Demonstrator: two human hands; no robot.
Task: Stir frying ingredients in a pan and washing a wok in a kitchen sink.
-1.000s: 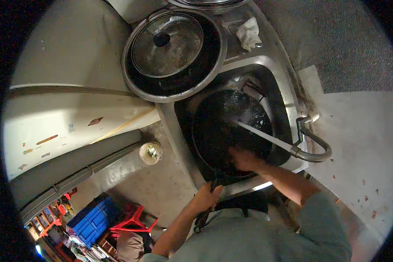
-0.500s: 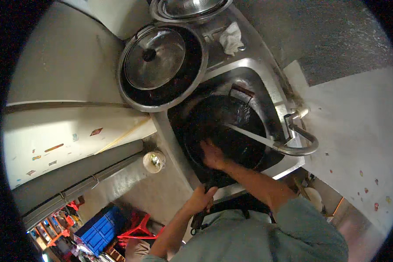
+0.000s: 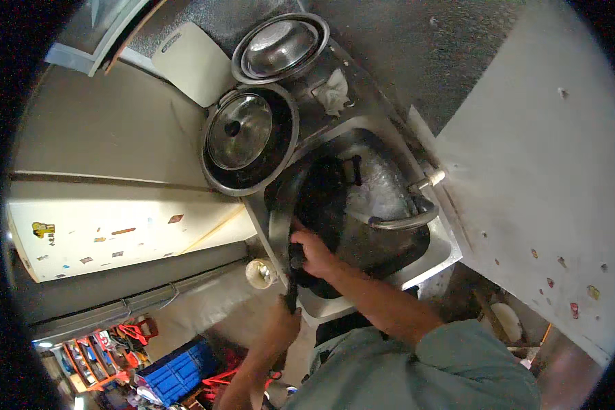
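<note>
A dark wok [image 3: 321, 201] is tipped up on its side in the left part of the metal sink [image 3: 417, 273], its small loop handle at the far end. My left hand [image 3: 280, 324], slightly blurred, is closed around the wok's long handle at the sink's near edge. My right hand [image 3: 314, 253] is inside the wok by its near left wall, fingers curled against a dark lump I cannot make out. From the curved faucet [image 3: 406, 222] water runs into the sink, beside the tilted wok.
A wide pan with a glass lid [image 3: 242, 133] stands left of the sink, metal bowls [image 3: 280, 51] behind it. A crumpled white cloth [image 3: 333, 92] lies near the back edge. A small tub [image 3: 261, 273] sits left of the sink; a blue crate [image 3: 178, 369] is lower left.
The wok has gone from lying flat in the sink to tipped up toward the left. Both hands have shifted left with it, and the water now falls beside the wok.
</note>
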